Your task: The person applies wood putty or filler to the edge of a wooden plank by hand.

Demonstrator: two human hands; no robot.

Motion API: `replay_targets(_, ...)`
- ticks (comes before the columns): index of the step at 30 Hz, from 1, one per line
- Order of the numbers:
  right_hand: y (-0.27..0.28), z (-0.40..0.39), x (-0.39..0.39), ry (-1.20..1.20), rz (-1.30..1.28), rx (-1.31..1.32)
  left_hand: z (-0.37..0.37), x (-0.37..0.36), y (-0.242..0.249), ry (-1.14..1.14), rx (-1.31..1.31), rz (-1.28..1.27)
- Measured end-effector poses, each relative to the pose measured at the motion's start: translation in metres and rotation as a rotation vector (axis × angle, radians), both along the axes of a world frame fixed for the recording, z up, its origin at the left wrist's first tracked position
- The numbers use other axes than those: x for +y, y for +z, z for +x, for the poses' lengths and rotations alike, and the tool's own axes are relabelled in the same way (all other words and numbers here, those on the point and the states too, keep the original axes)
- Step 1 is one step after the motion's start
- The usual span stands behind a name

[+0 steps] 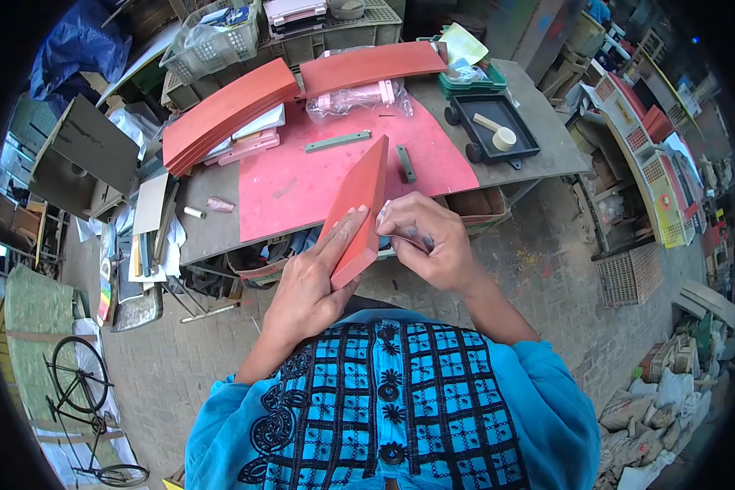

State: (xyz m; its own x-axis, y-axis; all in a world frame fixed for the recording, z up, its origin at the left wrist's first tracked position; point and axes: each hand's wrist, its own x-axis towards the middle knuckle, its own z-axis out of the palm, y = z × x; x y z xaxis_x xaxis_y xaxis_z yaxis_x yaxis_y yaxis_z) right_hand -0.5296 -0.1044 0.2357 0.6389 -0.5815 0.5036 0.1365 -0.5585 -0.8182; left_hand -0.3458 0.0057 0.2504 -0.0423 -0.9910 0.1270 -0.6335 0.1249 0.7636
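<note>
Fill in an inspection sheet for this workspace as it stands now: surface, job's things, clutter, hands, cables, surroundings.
Surface: gray table, partly covered by a pink sheet.
Job's things: red board, held tilted; small folded piece, material unclear.
Clutter: stacked red boards at the far left, two green bars, black tray holding a round-headed tool.
Hands: left hand grips the red board; right hand pinches the folded piece beside it.
Cables: nothing seen.
Surroundings: paved floor, bicycle at left, crate at right.

head view | from wearer's head | faces forward, down | close above shirt (457, 392), table (214, 233) farther
</note>
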Motion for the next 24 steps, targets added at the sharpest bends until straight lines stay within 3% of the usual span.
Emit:
replay_targets(3, 0.005, 0.009, 0.007, 0.008, -0.134, -0.063, 0.006, 0.000, -0.001, -0.012, 0.008, -0.030)
replay_targets(6, -0.004, 0.019, -0.002, -0.062, -0.008, 0.078, 0.014, 0.002, -0.005, -0.042, -0.016, -0.084)
replay_targets(11, 0.008, 0.032, 0.020, 0.019, -0.107, -0.058, 0.034, 0.008, -0.007, -0.072, -0.020, -0.048)
replay_targets(14, -0.008, 0.044, 0.007, -0.119, -0.019, 0.076, 0.048, 0.010, -0.006, -0.107, -0.038, -0.088)
replay_targets(18, 0.004, 0.066, 0.034, -0.133, -0.231, -0.046, 0.075, 0.012, -0.005, -0.149, -0.024, -0.039)
replay_targets(20, -0.005, 0.077, 0.035, -0.191, -0.138, -0.006, 0.092, 0.013, 0.000, -0.166, -0.024, 0.032)
replay_targets(22, -0.008, 0.095, 0.029, -0.256, -0.006, -0.014, 0.106, 0.014, -0.004, -0.187, -0.068, -0.061)
replay_targets(24, -0.001, 0.102, 0.044, -0.277, -0.153, 0.046, 0.120, 0.013, -0.008, -0.211, -0.056, -0.113)
